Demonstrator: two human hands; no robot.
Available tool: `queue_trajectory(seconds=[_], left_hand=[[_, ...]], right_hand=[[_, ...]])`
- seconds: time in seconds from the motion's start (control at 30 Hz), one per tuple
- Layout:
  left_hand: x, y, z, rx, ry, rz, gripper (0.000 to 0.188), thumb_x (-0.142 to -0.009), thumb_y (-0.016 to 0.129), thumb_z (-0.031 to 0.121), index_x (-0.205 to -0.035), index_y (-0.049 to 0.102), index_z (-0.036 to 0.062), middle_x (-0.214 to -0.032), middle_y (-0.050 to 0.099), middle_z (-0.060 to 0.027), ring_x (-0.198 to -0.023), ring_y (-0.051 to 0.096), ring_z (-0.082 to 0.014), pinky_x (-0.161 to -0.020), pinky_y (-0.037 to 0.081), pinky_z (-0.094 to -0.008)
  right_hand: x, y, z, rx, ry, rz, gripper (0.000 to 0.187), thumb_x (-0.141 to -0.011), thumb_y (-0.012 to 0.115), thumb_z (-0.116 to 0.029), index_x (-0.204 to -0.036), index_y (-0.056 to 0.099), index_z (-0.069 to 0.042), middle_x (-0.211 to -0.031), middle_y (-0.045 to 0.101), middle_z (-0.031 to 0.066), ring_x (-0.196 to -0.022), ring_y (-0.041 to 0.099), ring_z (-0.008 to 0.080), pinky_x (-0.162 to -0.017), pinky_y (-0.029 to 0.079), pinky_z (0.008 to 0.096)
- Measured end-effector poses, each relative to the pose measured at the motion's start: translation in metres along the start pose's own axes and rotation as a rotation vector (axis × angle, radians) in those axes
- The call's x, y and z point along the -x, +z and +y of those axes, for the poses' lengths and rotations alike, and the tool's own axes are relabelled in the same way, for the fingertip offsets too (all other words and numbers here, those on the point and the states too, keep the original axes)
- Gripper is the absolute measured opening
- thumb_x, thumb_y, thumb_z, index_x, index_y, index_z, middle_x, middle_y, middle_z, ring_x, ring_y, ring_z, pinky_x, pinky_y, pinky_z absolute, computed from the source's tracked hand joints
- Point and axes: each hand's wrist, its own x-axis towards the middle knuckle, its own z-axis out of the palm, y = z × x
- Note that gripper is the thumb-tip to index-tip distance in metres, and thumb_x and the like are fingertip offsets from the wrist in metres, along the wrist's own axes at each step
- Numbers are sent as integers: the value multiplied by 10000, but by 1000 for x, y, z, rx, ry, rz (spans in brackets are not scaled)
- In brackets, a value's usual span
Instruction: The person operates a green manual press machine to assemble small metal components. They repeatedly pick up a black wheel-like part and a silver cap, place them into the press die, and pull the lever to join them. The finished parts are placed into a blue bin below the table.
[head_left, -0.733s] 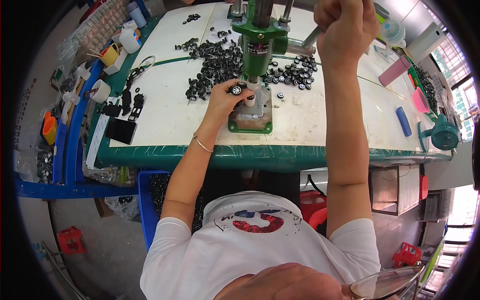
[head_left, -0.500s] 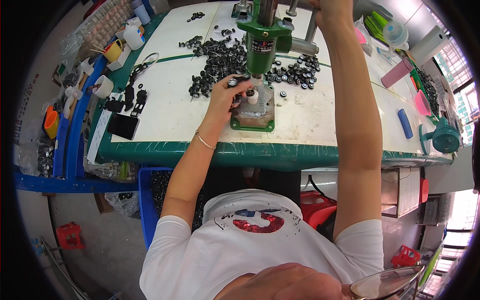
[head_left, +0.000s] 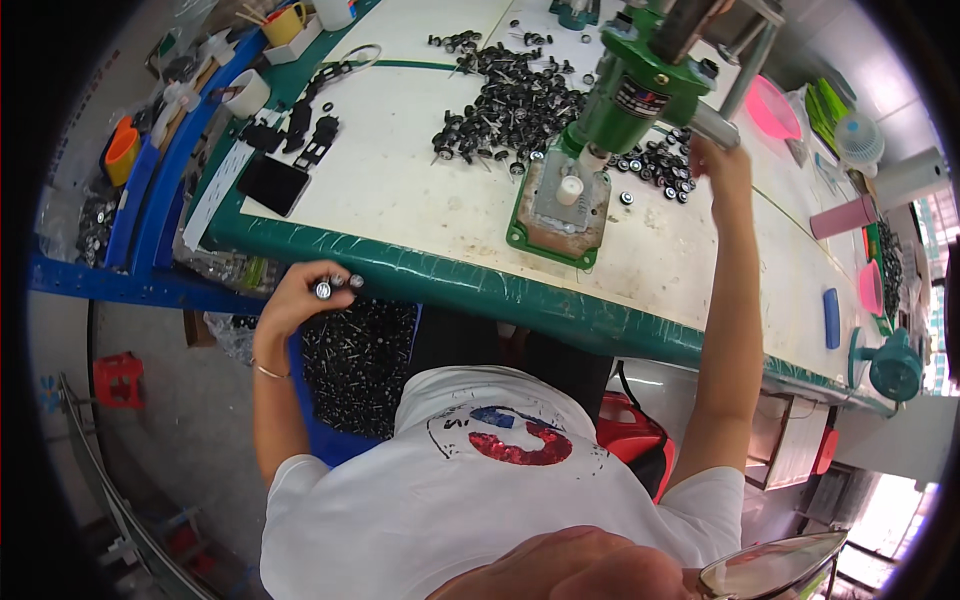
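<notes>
Above the blue bin (head_left: pixel 312 425) at the table's front edge, my left hand (head_left: pixel 292 298) is closed around several small black wheels (head_left: pixel 323 290) with shiny silver centres. My right hand (head_left: pixel 728 175) is at the right of the green hand press (head_left: pixel 625 90), beside a cluster of loose small wheels (head_left: pixel 660 168). Its fingers are partly behind the press's lever hub, so their grip is hidden. On the press's base, a white round post (head_left: pixel 570 190) stands bare under the ram. Many black wheels with metal pins fill the bin.
A large heap of black wheels with pins (head_left: pixel 520 105) lies left of the press. Further left are a phone (head_left: pixel 273 185), black strap-like parts (head_left: pixel 300 125) and a white cup (head_left: pixel 246 93). At the right stand a pink bottle (head_left: pixel 842 217) and a teal fan (head_left: pixel 893 367).
My left hand has left the press base and moved down-left over the bin. My right hand has come down from the raised lever toward the wheels. The view has tilted.
</notes>
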Motion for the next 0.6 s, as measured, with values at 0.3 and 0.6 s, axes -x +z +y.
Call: queue_trajectory(seconds=[0.3,0.6], left_hand=[[4,7,24,-255,141,244,261,-770,730,107,-1015,690,24,-871,695,-75,-782,625,-139,-735,478,-270],[-165,119,104,-336,387,306,251,-811,700,216,-1009,700,61,-754,679,-57,-686,631,-170,-628,474,-323]], right_hand=[[59,40,78,588,-342,-179,220,-827,673,-145,-1024,657,-48,-984,591,99,-847,584,241,-771,476,352],[68,40,77,605,-324,-114,206,-823,679,-166,-990,657,-48,-942,583,89,-833,574,239,-741,474,349]])
